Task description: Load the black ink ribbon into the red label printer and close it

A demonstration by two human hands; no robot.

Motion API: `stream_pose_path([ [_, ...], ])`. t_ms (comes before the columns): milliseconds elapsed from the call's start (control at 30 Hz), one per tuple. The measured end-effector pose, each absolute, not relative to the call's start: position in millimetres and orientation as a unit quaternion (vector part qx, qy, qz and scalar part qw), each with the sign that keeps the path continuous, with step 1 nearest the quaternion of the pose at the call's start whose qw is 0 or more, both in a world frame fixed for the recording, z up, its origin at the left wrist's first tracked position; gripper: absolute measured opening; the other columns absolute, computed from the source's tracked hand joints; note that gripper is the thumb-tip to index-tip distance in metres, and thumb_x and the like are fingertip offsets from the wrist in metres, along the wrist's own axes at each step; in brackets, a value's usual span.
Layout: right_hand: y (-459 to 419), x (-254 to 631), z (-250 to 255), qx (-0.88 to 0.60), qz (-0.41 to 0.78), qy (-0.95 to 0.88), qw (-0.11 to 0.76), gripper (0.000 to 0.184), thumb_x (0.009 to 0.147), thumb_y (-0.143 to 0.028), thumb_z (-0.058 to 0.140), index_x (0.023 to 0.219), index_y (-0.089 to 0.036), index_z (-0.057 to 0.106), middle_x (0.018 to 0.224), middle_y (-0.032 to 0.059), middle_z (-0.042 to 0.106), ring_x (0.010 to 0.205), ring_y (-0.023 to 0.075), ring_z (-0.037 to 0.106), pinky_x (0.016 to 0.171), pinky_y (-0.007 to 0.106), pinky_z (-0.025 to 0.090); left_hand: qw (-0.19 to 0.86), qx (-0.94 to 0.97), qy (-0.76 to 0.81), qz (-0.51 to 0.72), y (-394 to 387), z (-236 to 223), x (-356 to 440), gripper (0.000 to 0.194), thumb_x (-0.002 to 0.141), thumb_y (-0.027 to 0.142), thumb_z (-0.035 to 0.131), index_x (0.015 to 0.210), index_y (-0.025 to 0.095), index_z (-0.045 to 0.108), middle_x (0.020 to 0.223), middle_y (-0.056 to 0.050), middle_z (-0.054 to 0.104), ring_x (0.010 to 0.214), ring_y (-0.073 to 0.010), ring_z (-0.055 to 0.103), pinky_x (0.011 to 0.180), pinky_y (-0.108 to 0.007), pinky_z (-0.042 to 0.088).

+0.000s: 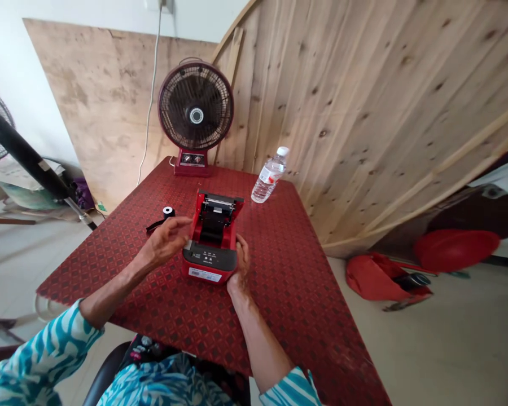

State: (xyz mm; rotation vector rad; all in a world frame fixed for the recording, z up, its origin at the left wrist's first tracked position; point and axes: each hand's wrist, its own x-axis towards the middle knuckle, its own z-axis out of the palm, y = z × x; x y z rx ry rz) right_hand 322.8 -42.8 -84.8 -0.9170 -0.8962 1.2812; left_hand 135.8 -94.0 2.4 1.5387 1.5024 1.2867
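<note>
A small red and black printer (210, 256) sits on the table with its lid raised, its inside showing a black roller and metal parts. My right hand (241, 264) grips the printer's right side, fingers curled around the edge. At its left side is my left hand (167, 242), open with the fingers stretched toward the casing; the fingertips seem to touch it or lie very close. Just behind my left hand stands a small roll with a white core (167, 211). A dark strip (153, 226) trails from it, partly hidden by my hand.
The table (288, 304) has a red patterned cover. A clear water bottle (270, 176) stands behind the printer to the right, and a dark red fan (196, 115) at the far edge. Wooden boards (342, 113) lean behind the table. A red bag (372, 277) lies on the floor at right.
</note>
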Motion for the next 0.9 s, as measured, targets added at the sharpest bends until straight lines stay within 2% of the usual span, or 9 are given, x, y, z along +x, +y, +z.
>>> stream_pose_path([
  [67,-43,323,-83,-0.399,0.554,-0.398,0.613,0.045,0.08,-0.055,0.057,0.112,-0.022,0.061,0.104,0.0039,0.066,0.087,0.0189,0.061,0.077,0.032,0.046,0.218,0.672,0.557,0.436,-89,14,139,0.026,0.083,0.032,0.056,0.103,0.02,0.068,0.108,-0.008,0.069,0.102,-0.022,0.065,0.091,-0.037,0.05],
  [167,-43,324,-83,-0.397,0.548,-0.411,0.611,0.046,0.082,-0.055,0.055,0.114,-0.023,0.06,0.109,0.0042,0.065,0.095,0.0199,0.06,0.083,0.033,0.046,0.139,0.783,0.535,0.286,-73,33,154,0.022,0.087,0.023,0.053,0.099,0.023,0.071,0.101,-0.005,0.071,0.096,-0.0194,0.066,0.09,-0.033,0.05],
  [300,-41,325,-87,-0.397,0.528,-0.432,0.614,0.046,0.084,-0.055,0.053,0.115,-0.023,0.061,0.11,0.0045,0.065,0.103,0.0211,0.058,0.087,0.034,0.045,0.064,0.807,0.584,0.061,-45,47,177,0.027,0.082,0.015,0.059,0.103,0.025,0.071,0.104,-0.006,0.072,0.1,-0.0244,0.066,0.085,-0.034,0.051],
  [400,-40,324,-89,-0.392,0.522,-0.437,0.619,0.045,0.084,-0.054,0.053,0.115,-0.023,0.062,0.108,0.0045,0.065,0.104,0.0215,0.058,0.088,0.035,0.046,0.044,0.791,0.609,-0.041,-31,47,185,0.028,0.079,0.017,0.064,0.105,0.026,0.071,0.104,-0.008,0.072,0.1,-0.0285,0.066,0.082,-0.036,0.052],
  [533,-38,322,-90,-0.39,0.524,-0.429,0.624,0.044,0.084,-0.053,0.053,0.114,-0.022,0.062,0.108,0.0044,0.066,0.105,0.0214,0.057,0.088,0.035,0.045,0.03,0.794,0.603,-0.07,-23,43,189,0.03,0.077,0.017,0.067,0.106,0.024,0.071,0.107,-0.013,0.071,0.102,-0.0334,0.065,0.081,-0.04,0.052],
  [733,-36,321,-92,-0.39,0.528,-0.422,0.625,0.044,0.083,-0.052,0.054,0.113,-0.022,0.062,0.107,0.0044,0.066,0.104,0.0214,0.058,0.088,0.035,0.045,0.026,0.8,0.593,-0.086,-17,40,192,0.032,0.076,0.012,0.066,0.107,0.018,0.07,0.11,-0.018,0.069,0.104,-0.0364,0.065,0.081,-0.043,0.052],
  [900,-36,321,-92,-0.388,0.533,-0.428,0.618,0.042,0.083,-0.051,0.054,0.112,-0.023,0.064,0.105,0.0039,0.067,0.102,0.0214,0.059,0.086,0.034,0.046,0.032,0.805,0.585,-0.091,-22,48,184,0.03,0.077,0.021,0.067,0.107,0.024,0.07,0.111,-0.012,0.071,0.103,-0.0326,0.066,0.081,-0.039,0.053],
])
